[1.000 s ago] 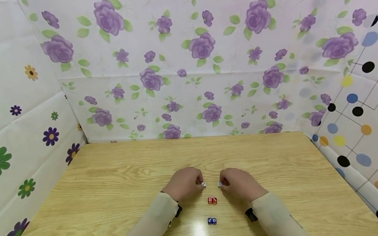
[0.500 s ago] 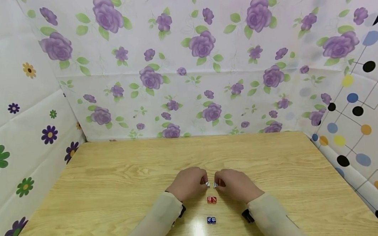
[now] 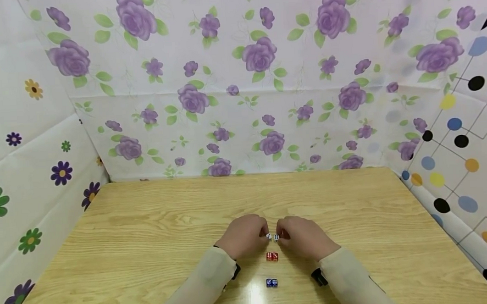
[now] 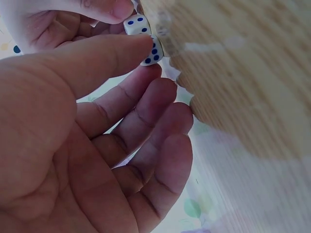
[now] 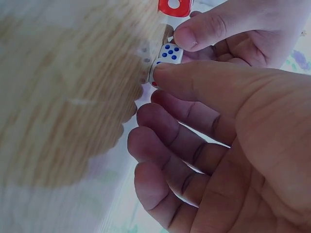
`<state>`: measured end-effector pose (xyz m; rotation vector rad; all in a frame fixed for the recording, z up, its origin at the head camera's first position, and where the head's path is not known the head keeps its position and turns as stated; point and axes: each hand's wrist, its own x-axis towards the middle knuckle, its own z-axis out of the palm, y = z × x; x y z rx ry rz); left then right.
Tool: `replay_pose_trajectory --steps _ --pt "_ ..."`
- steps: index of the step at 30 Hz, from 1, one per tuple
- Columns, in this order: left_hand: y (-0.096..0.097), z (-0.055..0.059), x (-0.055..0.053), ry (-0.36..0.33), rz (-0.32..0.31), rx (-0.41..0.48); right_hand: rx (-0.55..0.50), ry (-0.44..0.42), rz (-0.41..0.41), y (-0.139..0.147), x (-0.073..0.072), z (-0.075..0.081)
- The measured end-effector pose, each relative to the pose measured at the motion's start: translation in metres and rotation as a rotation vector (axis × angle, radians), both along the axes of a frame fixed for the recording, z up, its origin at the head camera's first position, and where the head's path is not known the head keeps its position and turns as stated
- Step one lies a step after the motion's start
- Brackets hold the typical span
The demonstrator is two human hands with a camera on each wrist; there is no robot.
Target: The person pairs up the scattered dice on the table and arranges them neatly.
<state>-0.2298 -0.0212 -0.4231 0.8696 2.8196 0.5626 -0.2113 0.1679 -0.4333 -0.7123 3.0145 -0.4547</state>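
Two small white dice with dots are close together on the wooden table in the head view. My left hand (image 3: pixel 244 236) pinches the left white die (image 3: pixel 268 236) between thumb and forefinger. Facing it, my right hand (image 3: pixel 306 236) pinches the right white die (image 3: pixel 276 237) the same way. A narrow gap seems to part the dice in the head view, while both wrist views show them almost side by side. Each thumb covers part of its own die, as the left thumb (image 4: pixel 112 56) and the right thumb (image 5: pixel 199 80) show.
Nearer the wearer, a pair of red dice (image 3: pixel 272 256) sits side by side on the wooden table (image 3: pixel 156 230). Closer still is a pair of dark blue dice (image 3: pixel 272 282). Flowered cloth (image 3: pixel 234 125) hangs behind the table, with patterned cloths at both sides.
Both hands have come together, the left moving right and the right moving left, bringing the white dice closer. Over the last half second they barely move. Red and blue dice stay put.
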Motion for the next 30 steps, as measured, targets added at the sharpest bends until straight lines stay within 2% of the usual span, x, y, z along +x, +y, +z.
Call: replay_pose_trajectory --steps 12,20,30 --pt "0.0031 0.0006 0.0020 0.021 -0.005 -0.020 0.007 0.019 0.011 -0.0009 0.0013 -0.0005" --pt "0.0049 0.0003 0.0008 0.051 -0.021 -0.033 0.011 0.035 -0.002 -0.0010 0.0017 -0.0013" --pt "0.0047 -0.0001 0.0014 0.054 -0.019 -0.021 0.019 0.042 -0.025 -0.0026 0.0033 -0.0010"
